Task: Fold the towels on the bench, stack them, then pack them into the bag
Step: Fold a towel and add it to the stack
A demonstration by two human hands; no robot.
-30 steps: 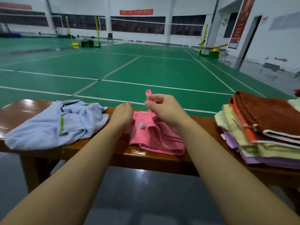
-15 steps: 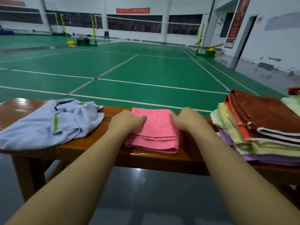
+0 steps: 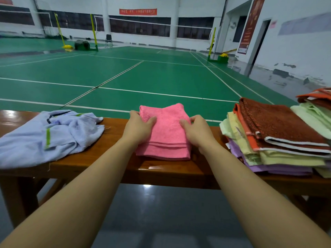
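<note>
Head view. Pink towel [image 3: 165,133] now folded to a thick square on the wooden worktop [image 3: 166,171], where a second ago a corner stood pinched up in the air and half a second ago both hands pressed flat on the top layer. Far edge now raised off the worktop and tipped toward the court. Left hand [image 3: 138,128] clamped on the left edge, thumb on top, fingers curled under the far corner: a closed grip on the towel. Right hand [image 3: 198,133] likewise on the right edge, thumb and fingertips pinching the cloth. Folding of this piece judged finished; the two-sided hold suggests a lift toward the stack of folded towels [image 3: 279,138], just to the right of the right-hand grip. Pale blue cloth [image 3: 48,136] lying rumpled to the left of the left-hand grip, near but not touching, apparently unfolded; whether a towel, a garment or the bag itself, cannot tell.

Hidden or unclear: undersides of both grips, so depth of the fingers beneath the towel not visible. Near edge of the towel possibly resting on the worktop, hard to say. Stack cut off by the right frame edge, with further orange and green cloth [image 3: 315,104] beyond it only partly seen. No plainly recognisable bag in view.
</note>
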